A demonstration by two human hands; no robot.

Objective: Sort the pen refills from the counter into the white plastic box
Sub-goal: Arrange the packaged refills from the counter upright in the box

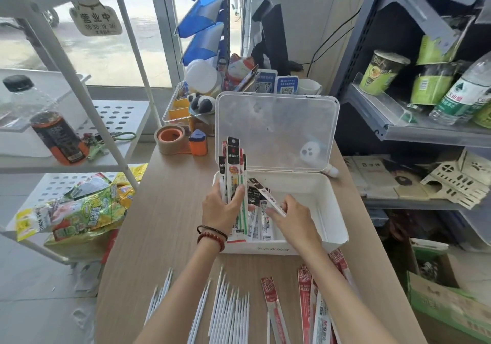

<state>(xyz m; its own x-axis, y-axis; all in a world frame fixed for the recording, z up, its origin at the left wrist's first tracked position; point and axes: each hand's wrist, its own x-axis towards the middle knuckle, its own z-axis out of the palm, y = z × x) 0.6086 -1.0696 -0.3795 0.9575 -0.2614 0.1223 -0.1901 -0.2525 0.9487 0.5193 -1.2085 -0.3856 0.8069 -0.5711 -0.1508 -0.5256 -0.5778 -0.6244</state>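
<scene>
closest to you, the counter [164, 210] holds plenty of unsorted stock: a spread of loose white refills [225, 306] lies in rows between your forearms and to the left, and a group of red packaged refills [305, 298] sits to the right, partly under your right arm. none of these has gone in yet, so i judge the job well short of finished.

further out, your right hand [291, 217] is over the white plastic box [332, 210], pinching one slim packaged refill [265, 193] at its lower end, tilted up and to the left above the box floor. your left hand [221, 205] is closed around a bundle of packaged refills [233, 168], held upright at the box's left wall.

inside the box, several packets already lie flat along the left side; the right half looks bare. so some sorting is done, with room left.

beyond, the box's clear lid [276, 131] stands open, with a tape roll [171, 139] on the counter to its left.
</scene>
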